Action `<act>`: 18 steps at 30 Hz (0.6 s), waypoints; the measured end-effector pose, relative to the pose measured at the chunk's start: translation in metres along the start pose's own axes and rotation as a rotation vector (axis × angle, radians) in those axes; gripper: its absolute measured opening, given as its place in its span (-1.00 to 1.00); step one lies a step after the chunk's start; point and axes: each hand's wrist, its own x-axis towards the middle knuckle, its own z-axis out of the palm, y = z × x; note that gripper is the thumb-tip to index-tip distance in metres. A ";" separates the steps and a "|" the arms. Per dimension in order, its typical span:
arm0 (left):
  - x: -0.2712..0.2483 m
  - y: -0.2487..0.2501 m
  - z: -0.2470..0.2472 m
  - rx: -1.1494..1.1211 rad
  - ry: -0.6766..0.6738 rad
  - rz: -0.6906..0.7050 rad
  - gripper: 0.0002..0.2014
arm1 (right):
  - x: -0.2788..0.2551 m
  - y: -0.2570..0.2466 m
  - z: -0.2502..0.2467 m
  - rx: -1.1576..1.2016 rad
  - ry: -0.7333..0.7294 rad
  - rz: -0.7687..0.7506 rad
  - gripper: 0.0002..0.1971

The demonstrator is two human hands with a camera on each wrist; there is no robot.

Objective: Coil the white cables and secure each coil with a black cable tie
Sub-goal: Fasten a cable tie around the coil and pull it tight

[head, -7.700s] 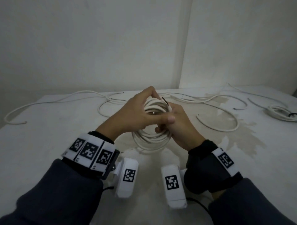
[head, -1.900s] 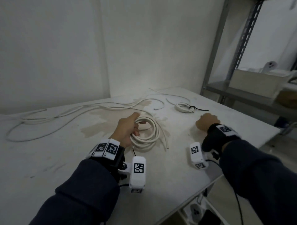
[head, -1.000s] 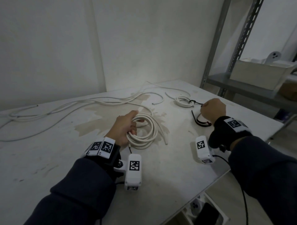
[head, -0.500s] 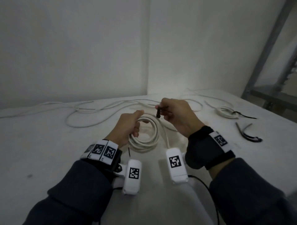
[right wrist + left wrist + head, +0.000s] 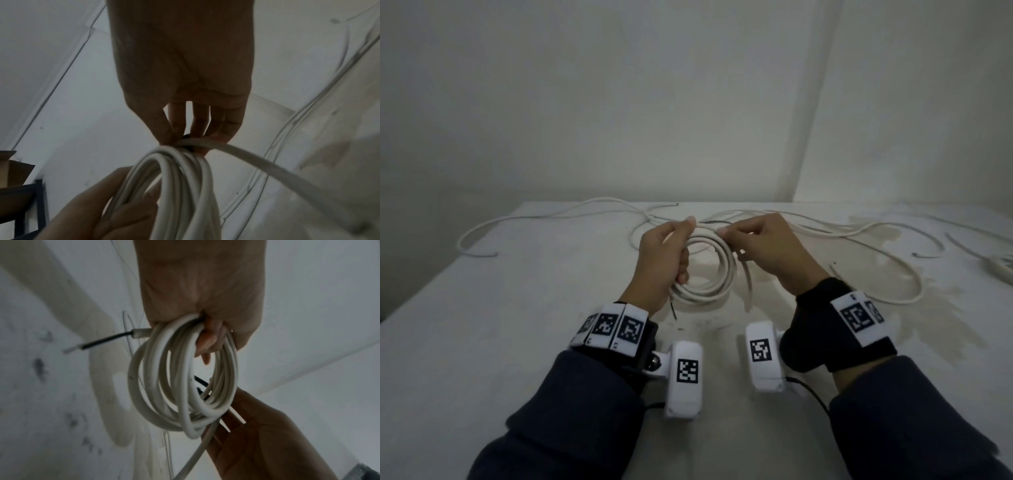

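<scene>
- Above the middle of the pale, stained tabletop, I have the round coil of white plastic-sheathed cable lifted between both hands, its several loops bunched together.
- From the left wrist camera I see the coil hanging below my left hand, with a short stripped end, black core showing, poking out to the side.
- My left hand grips the coil's left side, fingers curled through the loops and thumb on top.
- My right hand pinches the thin black cable tie at the coil's upper right edge; fingers are narrowed onto it.
- Seen from the right wrist, those fingertips press against the top of the loops, and only a small dark bit of the tie shows between fingers and cable.
- One loose tail of the coiled cable trails down from under my right hand toward the table.
- Farther back, several long uncoiled white cables lie in loose curves across the tabletop, well apart from the coil.
- At the far right edge, part of another white cable bundle lies on the table; I cannot tell how it is fastened.
- Both wrists wear black bands with white square-patterned marker tags, and a white camera housing sits beneath each wrist.
</scene>
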 end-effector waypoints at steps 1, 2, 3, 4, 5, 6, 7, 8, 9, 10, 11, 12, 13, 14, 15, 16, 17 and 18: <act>0.001 -0.001 -0.001 -0.033 0.025 -0.018 -0.57 | 0.002 0.002 0.003 0.042 0.021 -0.005 -0.88; 0.002 -0.002 -0.001 -0.067 0.048 -0.041 -0.58 | 0.003 0.003 0.005 0.078 0.030 -0.002 -0.86; 0.002 -0.004 -0.001 -0.105 0.071 -0.065 -0.60 | 0.004 0.005 0.007 0.129 0.035 0.015 -0.85; 0.003 -0.004 0.001 -0.148 0.091 -0.090 -0.62 | 0.005 0.006 0.009 0.208 0.040 0.044 -0.85; 0.003 -0.006 0.001 -0.197 0.114 -0.122 -0.65 | 0.005 0.008 0.013 0.324 0.049 0.084 -0.85; 0.003 -0.007 0.002 -0.248 0.133 -0.156 -0.66 | 0.003 0.010 0.018 0.461 0.068 0.132 -0.84; 0.004 -0.009 0.002 -0.292 0.149 -0.184 -0.66 | 0.001 0.012 0.023 0.599 0.085 0.179 -0.82; 0.004 -0.011 0.002 -0.320 0.162 -0.204 -0.66 | -0.002 0.015 0.028 0.713 0.100 0.219 -0.79; 0.005 -0.013 0.002 -0.334 0.172 -0.219 -0.65 | -0.004 0.018 0.031 0.785 0.112 0.254 -0.77; 0.005 -0.015 0.003 -0.339 0.179 -0.232 -0.65 | -0.005 0.020 0.033 0.822 0.118 0.284 -0.76; 0.005 -0.016 0.003 -0.339 0.183 -0.241 -0.65 | -0.006 0.022 0.031 0.804 0.118 0.304 -0.77; 0.005 -0.017 0.003 -0.334 0.186 -0.245 -0.65 | -0.006 0.023 0.027 0.704 0.114 0.312 -0.79; 0.005 -0.018 0.004 -0.327 0.186 -0.244 -0.65 | -0.006 0.023 0.021 0.547 0.100 0.306 -0.81; 0.005 -0.018 0.004 -0.318 0.185 -0.243 -0.66 | -0.006 0.023 0.015 0.402 0.076 0.295 -0.83; 0.006 -0.018 0.004 -0.317 0.182 -0.244 -0.66 | -0.006 0.025 0.008 0.319 0.044 0.285 -0.85; 0.006 -0.018 0.004 -0.328 0.179 -0.250 -0.67 | -0.007 0.025 0.003 0.293 0.007 0.279 -0.85; 0.006 -0.019 0.003 -0.351 0.176 -0.260 -0.67 | -0.008 0.025 -0.002 0.287 -0.027 0.275 -0.84; 0.007 -0.020 0.003 -0.376 0.173 -0.270 -0.67 | -0.010 0.025 -0.006 0.264 -0.053 0.272 -0.83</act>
